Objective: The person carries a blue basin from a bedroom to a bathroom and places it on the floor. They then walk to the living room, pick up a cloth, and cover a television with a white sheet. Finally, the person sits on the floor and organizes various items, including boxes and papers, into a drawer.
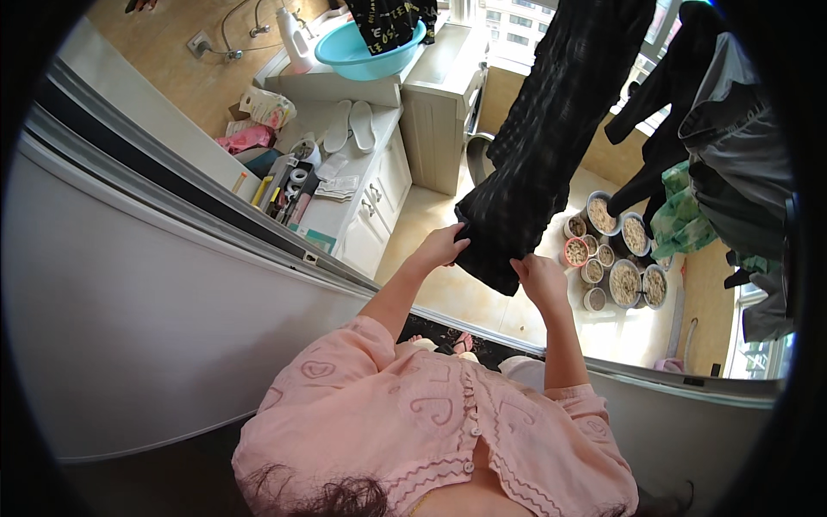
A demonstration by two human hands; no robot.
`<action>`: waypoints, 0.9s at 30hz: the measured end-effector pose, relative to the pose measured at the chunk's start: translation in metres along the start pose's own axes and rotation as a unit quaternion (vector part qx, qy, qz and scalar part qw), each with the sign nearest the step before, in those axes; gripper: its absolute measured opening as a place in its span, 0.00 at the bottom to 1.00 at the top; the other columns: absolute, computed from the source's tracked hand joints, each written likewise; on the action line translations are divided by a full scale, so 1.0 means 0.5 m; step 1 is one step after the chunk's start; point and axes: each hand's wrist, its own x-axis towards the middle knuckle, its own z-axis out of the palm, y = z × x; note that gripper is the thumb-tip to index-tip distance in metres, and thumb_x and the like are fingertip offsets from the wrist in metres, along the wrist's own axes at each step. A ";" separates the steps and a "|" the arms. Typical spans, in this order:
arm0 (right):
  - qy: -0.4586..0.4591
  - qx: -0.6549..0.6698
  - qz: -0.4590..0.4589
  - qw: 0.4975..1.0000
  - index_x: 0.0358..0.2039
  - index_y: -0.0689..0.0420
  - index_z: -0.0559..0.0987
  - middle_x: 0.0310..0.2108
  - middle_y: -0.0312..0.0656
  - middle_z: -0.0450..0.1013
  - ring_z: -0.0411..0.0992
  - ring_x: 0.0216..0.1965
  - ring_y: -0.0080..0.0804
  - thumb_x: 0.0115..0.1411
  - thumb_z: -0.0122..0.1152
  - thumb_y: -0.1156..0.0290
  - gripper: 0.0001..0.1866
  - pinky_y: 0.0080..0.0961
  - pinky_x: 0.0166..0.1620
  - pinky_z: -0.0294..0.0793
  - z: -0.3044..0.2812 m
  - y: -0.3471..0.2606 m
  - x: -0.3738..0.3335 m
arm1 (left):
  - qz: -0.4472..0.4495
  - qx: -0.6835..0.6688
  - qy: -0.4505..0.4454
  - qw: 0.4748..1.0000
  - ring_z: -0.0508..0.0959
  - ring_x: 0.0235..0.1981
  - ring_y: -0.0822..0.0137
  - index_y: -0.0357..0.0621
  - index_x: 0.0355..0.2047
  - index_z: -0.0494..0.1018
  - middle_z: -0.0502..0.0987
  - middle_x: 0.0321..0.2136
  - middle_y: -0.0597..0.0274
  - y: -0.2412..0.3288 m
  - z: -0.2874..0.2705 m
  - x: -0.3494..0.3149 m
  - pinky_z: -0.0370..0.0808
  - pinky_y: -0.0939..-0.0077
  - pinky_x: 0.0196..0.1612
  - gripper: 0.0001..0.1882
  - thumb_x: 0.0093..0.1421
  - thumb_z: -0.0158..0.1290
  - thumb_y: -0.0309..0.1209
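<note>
Head view: black garment (pixel 551 129) runs up out of frame ahead of me; left hand (pixel 441 247) and right hand (pixel 541 277) pinch its lower corners. Even tension should smooth it; I'd keep it clear of the filled tubs (pixel 625 307) on the floor (pixel 424 217).

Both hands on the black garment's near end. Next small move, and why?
Probably a gentle tug outward: the left hand and right hand grip opposite sides of the near end of the black garment, and the cloth beyond them looks rumpled, so light tension might smooth it.
</note>
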 end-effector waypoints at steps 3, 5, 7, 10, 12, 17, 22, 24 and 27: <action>-0.157 0.430 -0.173 0.872 0.30 0.64 0.72 0.22 0.39 0.72 0.71 0.24 0.23 0.58 0.48 0.66 0.12 0.18 0.29 0.71 -0.058 -0.067 0.046 | 0.040 0.030 0.021 0.999 0.75 0.19 0.66 0.42 0.51 0.61 0.74 0.23 0.56 -0.046 0.013 0.034 0.72 0.77 0.26 0.24 0.55 0.48 0.36; -0.196 0.517 -0.226 0.802 0.38 0.62 0.69 0.32 0.39 0.71 0.70 0.31 0.23 0.61 0.44 0.63 0.14 0.19 0.35 0.71 -0.059 -0.097 0.110 | 0.070 0.068 -0.001 0.995 0.76 0.25 0.65 0.41 0.49 0.63 0.75 0.26 0.55 -0.034 -0.002 0.044 0.71 0.75 0.31 0.22 0.55 0.48 0.36; -0.133 0.572 -0.217 0.780 0.42 0.61 0.67 0.37 0.40 0.70 0.70 0.34 0.23 0.61 0.44 0.63 0.15 0.18 0.36 0.71 -0.032 -0.114 0.189 | 0.064 0.067 0.033 0.995 0.76 0.25 0.65 0.40 0.48 0.64 0.76 0.28 0.54 -0.031 -0.025 0.043 0.71 0.75 0.31 0.22 0.55 0.48 0.37; -0.046 0.619 -0.158 0.768 0.43 0.60 0.66 0.37 0.42 0.69 0.70 0.34 0.26 0.60 0.44 0.63 0.15 0.21 0.37 0.71 -0.004 -0.107 0.302 | 0.023 0.042 0.082 0.995 0.77 0.26 0.67 0.39 0.47 0.65 0.76 0.31 0.53 -0.021 -0.070 0.051 0.72 0.75 0.31 0.21 0.55 0.48 0.37; -0.011 0.623 -0.154 0.766 0.42 0.59 0.67 0.37 0.41 0.69 0.71 0.34 0.27 0.60 0.44 0.64 0.14 0.22 0.36 0.72 0.000 -0.115 0.352 | 0.033 0.030 0.117 0.992 0.77 0.25 0.67 0.38 0.46 0.66 0.76 0.30 0.53 -0.055 -0.092 0.100 0.72 0.75 0.31 0.20 0.55 0.48 0.36; 0.004 0.631 -0.178 0.755 0.41 0.60 0.68 0.36 0.41 0.69 0.71 0.33 0.27 0.60 0.45 0.67 0.12 0.21 0.34 0.72 -0.029 -0.234 0.449 | 0.055 -0.027 0.128 0.990 0.77 0.24 0.68 0.36 0.44 0.66 0.76 0.28 0.53 -0.021 -0.185 0.167 0.72 0.76 0.30 0.20 0.55 0.48 0.35; -0.009 0.655 -0.139 0.743 0.41 0.60 0.69 0.38 0.40 0.68 0.70 0.34 0.28 0.60 0.45 0.69 0.11 0.22 0.36 0.72 -0.062 -0.305 0.594 | 0.061 -0.111 0.152 0.980 0.76 0.23 0.70 0.35 0.43 0.67 0.75 0.27 0.56 -0.030 -0.251 0.233 0.71 0.78 0.28 0.19 0.55 0.48 0.35; -0.047 0.649 -0.124 0.749 0.42 0.60 0.69 0.39 0.40 0.68 0.69 0.36 0.29 0.60 0.45 0.68 0.12 0.24 0.39 0.71 -0.051 -0.317 0.655 | 0.032 -0.154 0.157 0.975 0.76 0.23 0.70 0.35 0.43 0.67 0.75 0.27 0.56 -0.047 -0.265 0.234 0.71 0.80 0.28 0.18 0.56 0.48 0.35; -0.095 0.649 -0.093 0.749 0.43 0.61 0.68 0.39 0.41 0.67 0.69 0.36 0.32 0.59 0.44 0.67 0.14 0.26 0.39 0.72 -0.041 -0.363 0.756 | 0.011 -0.249 0.188 0.950 0.76 0.24 0.71 0.36 0.44 0.66 0.75 0.28 0.56 -0.057 -0.306 0.257 0.71 0.82 0.29 0.18 0.57 0.47 0.35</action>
